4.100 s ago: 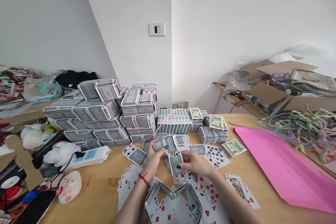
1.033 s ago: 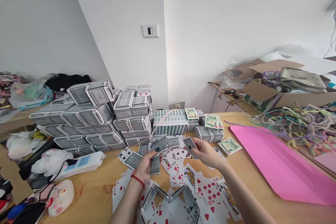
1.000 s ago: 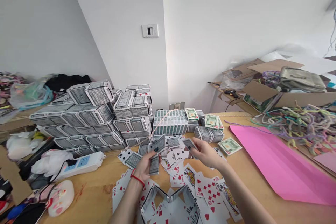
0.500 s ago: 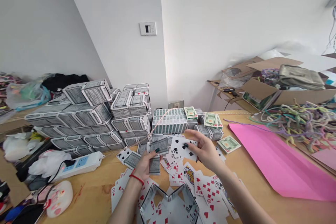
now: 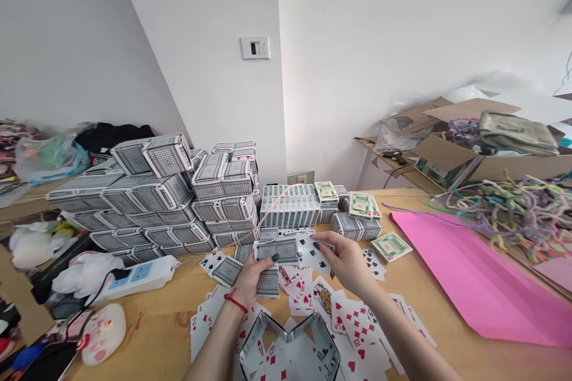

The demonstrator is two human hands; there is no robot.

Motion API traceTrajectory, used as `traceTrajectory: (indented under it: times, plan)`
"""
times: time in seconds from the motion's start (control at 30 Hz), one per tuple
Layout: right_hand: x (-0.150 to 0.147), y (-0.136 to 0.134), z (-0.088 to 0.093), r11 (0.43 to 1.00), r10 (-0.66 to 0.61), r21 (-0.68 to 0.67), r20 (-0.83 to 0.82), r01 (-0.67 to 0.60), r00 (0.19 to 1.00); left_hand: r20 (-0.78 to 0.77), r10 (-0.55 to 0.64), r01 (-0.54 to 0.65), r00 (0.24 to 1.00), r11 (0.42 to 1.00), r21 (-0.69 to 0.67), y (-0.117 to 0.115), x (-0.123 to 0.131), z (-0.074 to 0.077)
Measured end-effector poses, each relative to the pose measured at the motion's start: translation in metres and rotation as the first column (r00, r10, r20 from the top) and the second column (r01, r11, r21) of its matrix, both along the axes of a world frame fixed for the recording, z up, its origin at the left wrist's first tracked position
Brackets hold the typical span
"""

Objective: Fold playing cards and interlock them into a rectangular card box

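My left hand [image 5: 250, 278], with a red cord on the wrist, is closed on grey-backed playing cards [image 5: 281, 249] that look folded. In my right hand [image 5: 348, 257] is a spade playing card [image 5: 311, 255], pinched between thumb and fingers. Its left edge meets or overlaps the right end of the left hand's cards; I cannot tell which. Below both hands lies a heart-shaped frame [image 5: 329, 336] with patterned card walls, cut off by the bottom edge. Loose face-up cards [image 5: 357, 324] spread around and beneath it.
Stacked blocks of folded cards [image 5: 152, 190] rise at the back left. Green card boxes [image 5: 391, 246] lie right of a row of boxes [image 5: 290, 205]. A power strip [image 5: 143, 278] is at left; pink paper [image 5: 473, 286] and tangled yarn [image 5: 513, 208] are at right.
The cards in my left hand have turned flatter and shifted right. The spade card in my right hand has come up against them. The view has shifted slightly.
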State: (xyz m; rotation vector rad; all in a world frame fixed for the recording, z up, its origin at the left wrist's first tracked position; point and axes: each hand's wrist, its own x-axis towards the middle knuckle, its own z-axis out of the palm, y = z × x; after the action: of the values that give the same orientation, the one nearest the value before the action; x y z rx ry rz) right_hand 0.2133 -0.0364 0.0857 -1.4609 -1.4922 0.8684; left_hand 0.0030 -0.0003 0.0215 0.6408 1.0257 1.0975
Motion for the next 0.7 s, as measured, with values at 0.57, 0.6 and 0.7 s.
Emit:
traceTrajectory:
  times: [0.57,0.6,0.7]
  plan:
    - [0.012,0.015,-0.021,0.972,0.123,-0.183,-0.133,-0.147,0.983,-0.151,0.033,-0.012,0.988,0.990,0.139,0.003,0.003,-0.008]
    - [0.014,0.016,-0.023,0.967,0.144,-0.193,-0.134,-0.168,0.980,-0.142,0.040,-0.019,0.989,0.989,0.145,0.004,0.003,-0.009]
    - [0.017,0.019,-0.032,0.969,0.144,-0.185,-0.106,-0.161,0.984,-0.125,0.039,-0.021,0.991,0.990,0.141,0.004,0.002,-0.013]
